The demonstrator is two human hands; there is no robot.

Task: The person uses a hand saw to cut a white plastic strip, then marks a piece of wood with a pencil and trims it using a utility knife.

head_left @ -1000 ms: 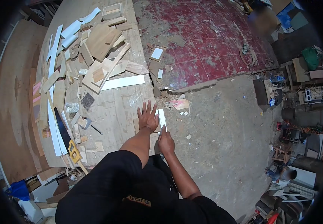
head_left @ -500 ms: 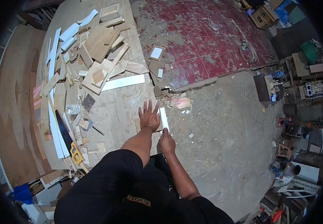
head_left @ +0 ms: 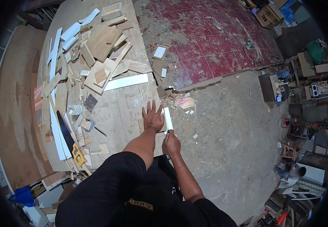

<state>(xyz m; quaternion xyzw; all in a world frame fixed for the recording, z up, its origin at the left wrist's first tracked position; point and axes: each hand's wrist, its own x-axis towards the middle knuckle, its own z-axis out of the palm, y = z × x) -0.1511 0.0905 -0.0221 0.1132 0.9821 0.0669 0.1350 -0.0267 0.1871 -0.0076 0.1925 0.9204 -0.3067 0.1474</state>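
The left hand (head_left: 153, 118) lies splayed on a wood piece (head_left: 141, 123) beside the white strip (head_left: 168, 118) at the workbench's (head_left: 120, 113) edge, and the right hand (head_left: 172, 143), curled round a small dark object (head_left: 168, 132) (a tool, I'd guess), may slip if the strip shifts.

The strip (head_left: 168, 119) is white; the saw handle (head_left: 78, 155) I see from afar is yellow, its blade (head_left: 65, 130) black — the floor tiles (head_left: 211, 68) red, blotched with grey.
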